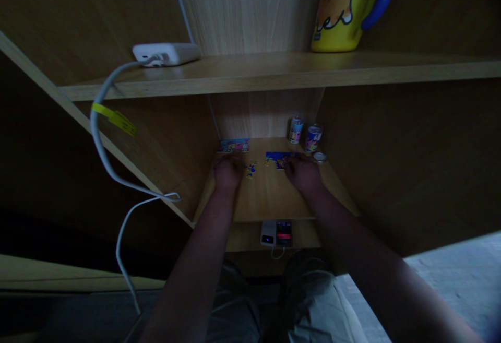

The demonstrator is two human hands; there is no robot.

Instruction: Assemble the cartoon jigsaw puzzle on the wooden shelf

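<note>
A partly joined jigsaw puzzle [279,156], mostly blue, lies flat on the lower wooden shelf. My right hand [304,172] covers its right side, with fingers pinched at its lower edge on what looks like a puzzle piece; the fingertips are dim. Several loose puzzle pieces [250,168] lie to the left of the joined part. Beside them rests my left hand [228,172], its fingers turned away and too dark to make out. Behind that hand, a colourful picture card [234,145] is on the shelf near the back wall.
Two small printed cans [296,130] [313,138] stand at the back right, near a round metal lid [320,157]. On the upper shelf [250,79] are a white charger [168,54] with a hanging cable [102,147] and a yellow cup [338,16]. A phone [284,233] and power bank [268,233] lie below.
</note>
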